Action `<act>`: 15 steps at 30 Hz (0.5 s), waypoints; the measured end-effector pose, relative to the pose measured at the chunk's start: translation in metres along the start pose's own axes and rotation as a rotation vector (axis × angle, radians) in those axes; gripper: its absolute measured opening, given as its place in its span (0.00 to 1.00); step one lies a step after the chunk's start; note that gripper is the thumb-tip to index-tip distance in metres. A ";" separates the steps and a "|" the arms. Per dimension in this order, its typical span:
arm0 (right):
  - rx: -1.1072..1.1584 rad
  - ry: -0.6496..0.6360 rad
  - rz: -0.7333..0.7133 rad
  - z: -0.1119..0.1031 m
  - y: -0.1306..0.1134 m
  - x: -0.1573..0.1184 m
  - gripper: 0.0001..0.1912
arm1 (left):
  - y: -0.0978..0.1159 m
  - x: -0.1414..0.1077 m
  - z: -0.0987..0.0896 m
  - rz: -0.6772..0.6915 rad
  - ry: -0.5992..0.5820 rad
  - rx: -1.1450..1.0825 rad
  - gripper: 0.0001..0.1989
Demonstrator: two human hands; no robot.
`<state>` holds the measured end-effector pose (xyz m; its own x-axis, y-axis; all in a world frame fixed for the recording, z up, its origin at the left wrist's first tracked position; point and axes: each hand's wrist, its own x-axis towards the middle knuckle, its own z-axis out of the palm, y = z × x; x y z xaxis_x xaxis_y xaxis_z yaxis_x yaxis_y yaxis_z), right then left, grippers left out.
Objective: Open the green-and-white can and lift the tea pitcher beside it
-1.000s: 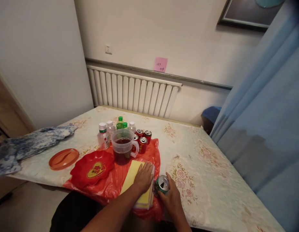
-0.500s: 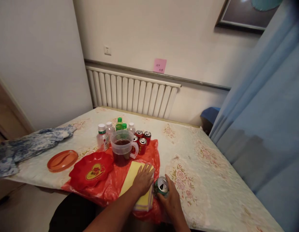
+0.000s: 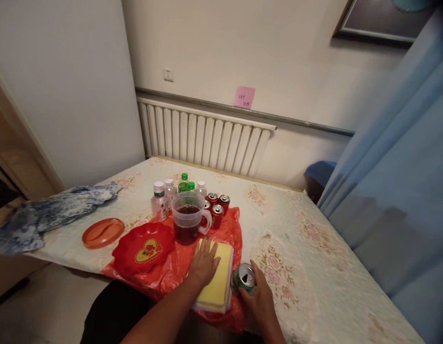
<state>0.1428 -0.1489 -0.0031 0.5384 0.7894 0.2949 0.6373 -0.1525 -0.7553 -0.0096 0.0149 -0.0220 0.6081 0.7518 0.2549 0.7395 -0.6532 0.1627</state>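
Down in the head view, the bare left hand (image 3: 203, 264) lies flat, fingers spread, on a folded yellow cloth (image 3: 222, 274), while the right hand (image 3: 261, 297) has its grip curled around a green metal can with an open silver top (image 3: 246, 277), just beside the cloth on the flowery counter's (image 3: 325, 286) near side. If the right hand tips the can, any drink inside could wet the cloth, and a forward shove of the cloth could bump the clear plastic jug of dark drink (image 3: 186, 223).

A folded yellow cloth (image 3: 221, 278) lies beside an opened green can (image 3: 244, 278).
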 end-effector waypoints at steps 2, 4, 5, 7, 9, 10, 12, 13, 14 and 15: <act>0.005 0.000 -0.005 0.000 -0.001 0.000 0.36 | 0.000 0.000 0.001 -0.009 0.001 -0.002 0.26; -0.002 0.004 -0.005 0.000 -0.001 -0.001 0.36 | 0.000 0.001 0.002 -0.023 0.003 -0.001 0.27; -0.007 0.006 -0.005 0.000 -0.001 -0.001 0.35 | 0.000 0.001 0.002 -0.034 0.006 0.000 0.27; -0.014 0.011 -0.008 0.001 0.000 0.000 0.35 | 0.001 0.000 0.003 -0.072 0.012 0.006 0.29; -0.013 0.012 -0.012 0.002 0.002 0.000 0.35 | 0.003 -0.001 0.005 -0.116 0.015 0.012 0.30; -0.011 0.012 -0.014 0.002 0.003 0.001 0.36 | 0.003 -0.001 0.006 -0.134 0.015 0.014 0.31; -0.010 0.010 -0.015 0.003 0.004 0.001 0.36 | 0.004 -0.001 0.007 -0.152 0.013 0.015 0.31; -0.010 0.007 -0.017 0.003 0.005 0.001 0.36 | 0.004 -0.002 0.008 -0.154 0.010 0.015 0.31; -0.011 0.005 -0.018 0.003 0.005 0.001 0.36 | 0.004 -0.001 0.009 -0.155 0.007 0.016 0.31; -0.011 0.003 -0.019 0.003 0.005 0.001 0.36 | 0.004 -0.001 0.009 -0.155 0.004 0.017 0.31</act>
<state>0.1449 -0.1473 -0.0080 0.5276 0.7906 0.3108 0.6534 -0.1439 -0.7432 -0.0049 0.0124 -0.0303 0.4850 0.8432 0.2321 0.8291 -0.5277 0.1847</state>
